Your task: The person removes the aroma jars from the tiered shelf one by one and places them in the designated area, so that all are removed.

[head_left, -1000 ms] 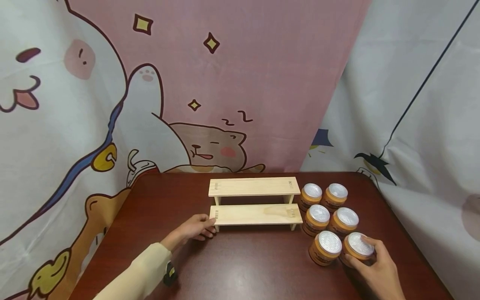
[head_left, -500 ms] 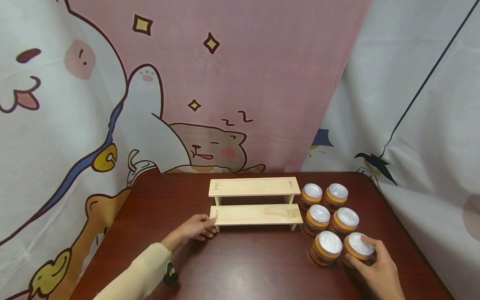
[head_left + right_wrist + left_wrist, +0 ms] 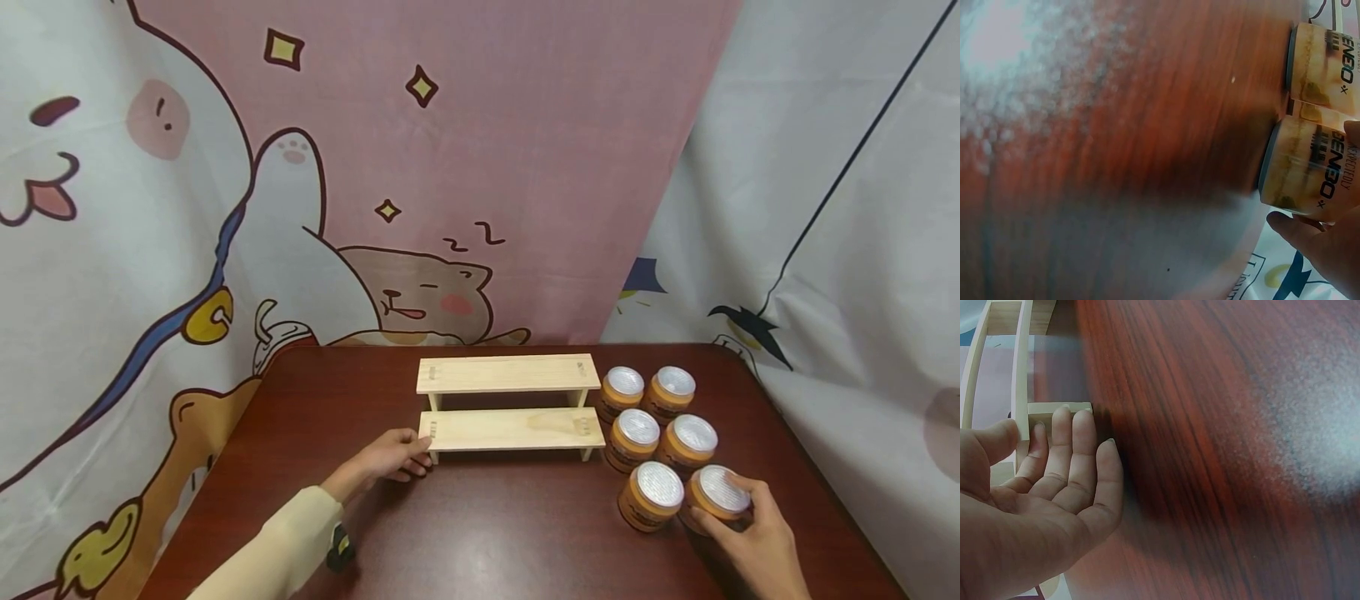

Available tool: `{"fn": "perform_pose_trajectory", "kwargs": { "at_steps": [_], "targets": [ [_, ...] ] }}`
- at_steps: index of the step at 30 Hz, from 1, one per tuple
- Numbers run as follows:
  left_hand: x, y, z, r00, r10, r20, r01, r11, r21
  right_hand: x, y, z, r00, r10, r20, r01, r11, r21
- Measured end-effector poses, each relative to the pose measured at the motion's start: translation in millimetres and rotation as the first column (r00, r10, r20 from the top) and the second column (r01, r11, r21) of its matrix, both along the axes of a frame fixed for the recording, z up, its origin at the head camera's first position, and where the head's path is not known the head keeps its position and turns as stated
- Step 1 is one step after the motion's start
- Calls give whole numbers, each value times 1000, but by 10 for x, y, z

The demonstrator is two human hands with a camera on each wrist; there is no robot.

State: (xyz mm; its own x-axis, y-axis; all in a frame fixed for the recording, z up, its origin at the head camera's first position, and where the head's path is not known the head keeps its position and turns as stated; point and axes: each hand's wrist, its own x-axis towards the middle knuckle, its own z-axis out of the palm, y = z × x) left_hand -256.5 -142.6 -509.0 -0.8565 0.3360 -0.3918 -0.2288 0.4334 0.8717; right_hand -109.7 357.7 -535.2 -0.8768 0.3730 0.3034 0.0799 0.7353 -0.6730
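A two-tier wooden shelf [image 3: 517,427] of pale boards stands mid-table. My left hand [image 3: 393,456] pinches the left end of its lower board, thumb on top and index finger below. In the left wrist view, the other fingers of that left hand [image 3: 1054,500] lie beside the shelf's leg [image 3: 1060,415]. At the right, several orange jars with silvery ribbed lids stand in two columns. My right hand [image 3: 761,542] grips the nearest right jar [image 3: 716,493] by its sides, and the jar rests on the table. Its label [image 3: 1332,169] faces the right wrist camera.
Beside the gripped jar stands another jar [image 3: 651,497]; farther back are a middle jar [image 3: 633,440] and a far jar [image 3: 671,393]. The dark red-brown table [image 3: 495,533] ends near a printed cloth backdrop [image 3: 570,167] behind and at the sides.
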Motion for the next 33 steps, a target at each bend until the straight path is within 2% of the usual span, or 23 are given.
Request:
{"fn": "perform_pose_trajectory", "kwargs": {
  "at_steps": [33],
  "targets": [
    [7,11,12,1000,20,-6,-20,1000,2,-22,-5,30,998,-10,55,9,1000,24]
  ]
}}
